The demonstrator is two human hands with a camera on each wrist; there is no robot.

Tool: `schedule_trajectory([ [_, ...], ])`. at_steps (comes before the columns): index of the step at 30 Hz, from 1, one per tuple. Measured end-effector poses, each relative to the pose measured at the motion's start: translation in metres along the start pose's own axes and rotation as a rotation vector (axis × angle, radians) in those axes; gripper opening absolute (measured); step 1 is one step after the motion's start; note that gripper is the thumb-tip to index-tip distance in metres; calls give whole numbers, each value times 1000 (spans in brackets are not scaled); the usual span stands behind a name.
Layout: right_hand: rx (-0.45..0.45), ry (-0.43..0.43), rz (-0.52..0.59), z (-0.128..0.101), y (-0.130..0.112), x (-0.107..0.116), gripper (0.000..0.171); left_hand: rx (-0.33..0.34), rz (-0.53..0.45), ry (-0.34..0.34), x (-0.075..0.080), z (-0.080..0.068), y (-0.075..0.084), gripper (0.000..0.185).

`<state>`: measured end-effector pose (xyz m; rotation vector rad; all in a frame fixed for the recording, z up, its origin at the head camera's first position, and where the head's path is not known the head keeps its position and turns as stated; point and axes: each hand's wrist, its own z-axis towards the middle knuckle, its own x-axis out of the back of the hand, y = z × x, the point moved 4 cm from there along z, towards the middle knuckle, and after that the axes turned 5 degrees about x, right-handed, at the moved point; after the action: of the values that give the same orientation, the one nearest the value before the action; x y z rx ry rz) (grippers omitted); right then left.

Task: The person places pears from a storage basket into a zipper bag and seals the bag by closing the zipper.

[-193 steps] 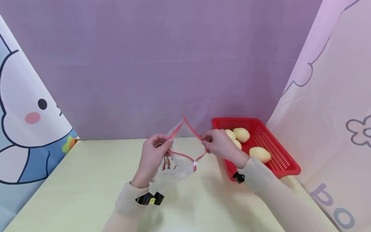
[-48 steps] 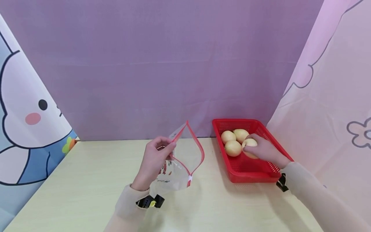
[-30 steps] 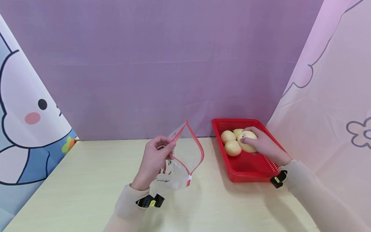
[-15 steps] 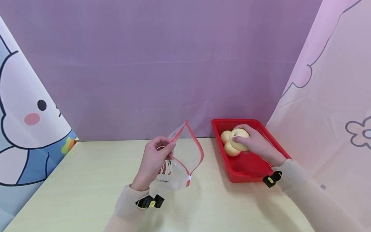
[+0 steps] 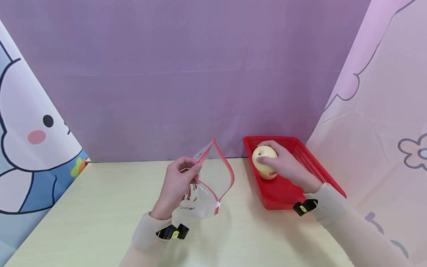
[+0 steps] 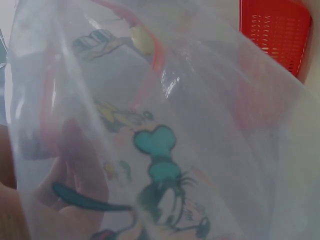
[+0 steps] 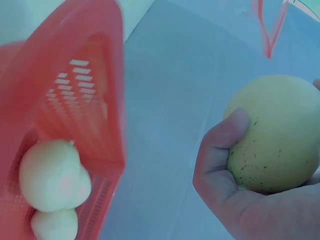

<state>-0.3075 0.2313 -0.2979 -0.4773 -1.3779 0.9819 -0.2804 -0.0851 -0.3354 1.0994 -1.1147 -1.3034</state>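
Materials first. I see a clear, glossy plastic zip bag with a red zipper rim and cartoon print (image 5: 203,193); through the left wrist view the film (image 6: 165,150) is soft, wrinkled and shiny. The round pale-yellow fruit with fine dark speckles (image 5: 264,157) looks smooth and matte; the speckling is plain in the right wrist view (image 7: 277,145). The red perforated plastic basket (image 5: 300,155) is rigid, with slotted walls. The pale, smooth counter (image 5: 100,207) lies under both hands.

Change: half a second ago the fruit sat lower among the other fruits; now it is raised above the basket's near-left corner and shifted toward the left hand. The bag has not moved.

Hands. My left hand (image 5: 176,183) pinches the near lip of the bag between thumb and fingers, holding the mouth gaping and upright. My right hand (image 5: 283,167) is curled round the fruit, thumb (image 7: 220,145) across its front. Two more pale fruits (image 7: 52,175) stay in the basket behind the right hand.
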Motion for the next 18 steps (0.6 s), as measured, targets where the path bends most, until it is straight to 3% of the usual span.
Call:
schedule_trajectory([
  [12,28,10,38,3,-24,-17,62,1,-3,2,-1,0,0,13],
  [18,84,-1,82,8,-35,-30,54,4,0,1,-2,-1,0,13],
])
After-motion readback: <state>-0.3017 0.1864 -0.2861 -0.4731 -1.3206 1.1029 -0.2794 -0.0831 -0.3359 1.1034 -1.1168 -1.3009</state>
